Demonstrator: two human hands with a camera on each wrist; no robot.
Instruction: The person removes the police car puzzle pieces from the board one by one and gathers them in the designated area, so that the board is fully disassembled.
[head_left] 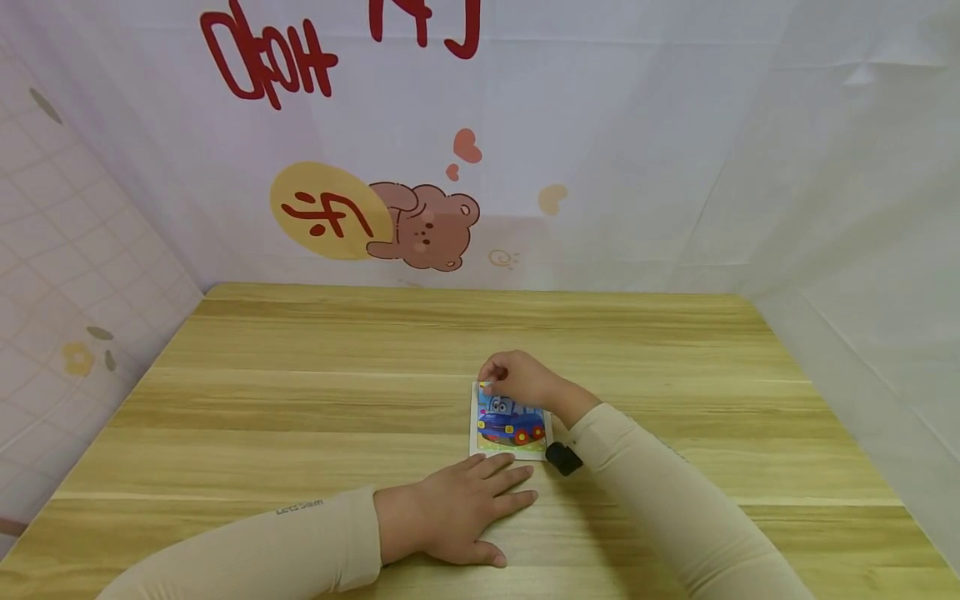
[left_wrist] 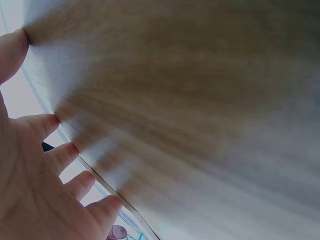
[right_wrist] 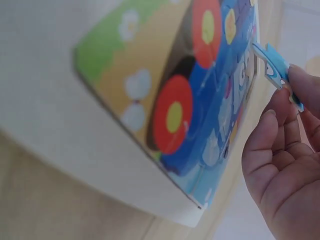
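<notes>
Right hand (head_left: 527, 381), at twelve o'clock on the puzzle board (head_left: 495, 435), pinches a small blue-and-white piece (right_wrist: 276, 60) between thumb and fingertips. From the head view I see mostly hand there; the right wrist view shows the piece plainly, tilted near the board's edge. White-bordered and printed with a blue cartoon vehicle on red wheels, the board lies on the wood-grain surface (head_left: 300, 400). At its seven o'clock, the left hand (head_left: 461, 510) lies palm down, fingers spread; only the left wrist view reveals the raised palm above the fingertips. Something black (head_left: 564, 458) shows at four o'clock.
</notes>
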